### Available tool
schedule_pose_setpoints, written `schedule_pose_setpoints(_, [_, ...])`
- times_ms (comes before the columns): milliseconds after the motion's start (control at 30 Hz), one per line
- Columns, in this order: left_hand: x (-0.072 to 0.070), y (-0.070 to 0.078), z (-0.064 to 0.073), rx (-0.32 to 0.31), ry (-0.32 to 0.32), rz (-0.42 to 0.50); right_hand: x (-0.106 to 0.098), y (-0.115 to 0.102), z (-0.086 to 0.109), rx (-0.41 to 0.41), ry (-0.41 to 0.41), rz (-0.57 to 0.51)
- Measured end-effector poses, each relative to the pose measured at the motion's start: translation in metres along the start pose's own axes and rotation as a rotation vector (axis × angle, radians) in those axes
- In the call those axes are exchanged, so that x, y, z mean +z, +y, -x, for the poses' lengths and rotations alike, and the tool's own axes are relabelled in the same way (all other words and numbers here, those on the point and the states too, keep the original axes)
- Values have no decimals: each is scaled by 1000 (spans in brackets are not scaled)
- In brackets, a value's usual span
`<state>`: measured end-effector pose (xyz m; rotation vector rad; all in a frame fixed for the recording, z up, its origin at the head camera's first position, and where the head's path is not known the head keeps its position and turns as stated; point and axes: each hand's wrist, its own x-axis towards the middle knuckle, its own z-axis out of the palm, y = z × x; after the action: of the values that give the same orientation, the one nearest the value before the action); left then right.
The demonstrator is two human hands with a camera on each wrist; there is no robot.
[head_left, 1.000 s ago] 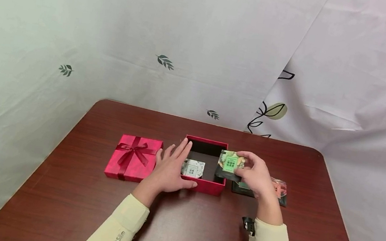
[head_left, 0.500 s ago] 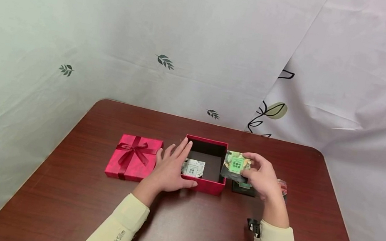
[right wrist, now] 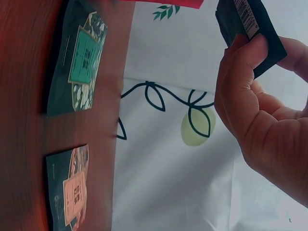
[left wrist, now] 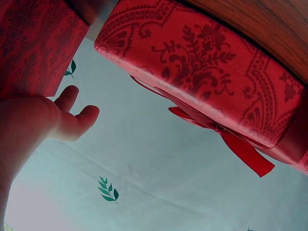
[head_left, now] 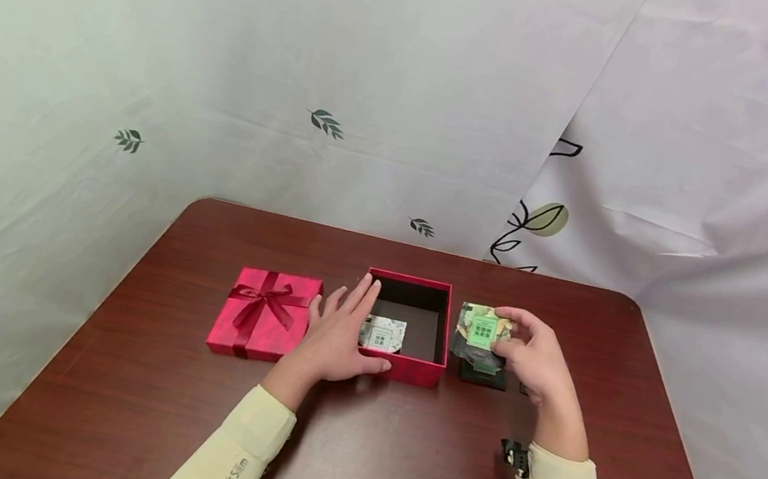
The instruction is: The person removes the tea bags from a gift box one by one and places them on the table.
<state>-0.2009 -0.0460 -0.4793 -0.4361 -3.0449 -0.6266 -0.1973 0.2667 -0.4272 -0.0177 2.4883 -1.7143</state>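
Note:
My right hand (head_left: 536,362) pinches a flat tea sachet (head_left: 483,330) with a light green label, held up right of the open red box (head_left: 417,372). In the right wrist view the sachet's dark back (right wrist: 248,21) shows a barcode. My left hand (head_left: 332,342) rests against the box's left side, fingers straight and spread, thumb along the near wall. Inside the box lies a sachet with a white label (head_left: 382,335), partly covered by that hand. On the table below the held sachet lies a green-labelled sachet (right wrist: 82,60), and beside it an orange-labelled one (right wrist: 70,190).
A red patterned box lid (head_left: 266,315) with a dark red ribbon bow lies left of my left hand. Both stand on a dark red-brown wooden table (head_left: 387,458). A pale printed cloth (head_left: 407,92) hangs behind the table.
My right hand has moved right with the green-labelled sachet, from over the box's right edge to outside it. My left hand stays in place on the box.

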Motion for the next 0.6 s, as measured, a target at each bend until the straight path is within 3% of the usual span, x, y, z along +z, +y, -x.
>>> schedule_pose_setpoints(600, [-2,1,0,-9,-24,15,-26,18,10,13,13,11])
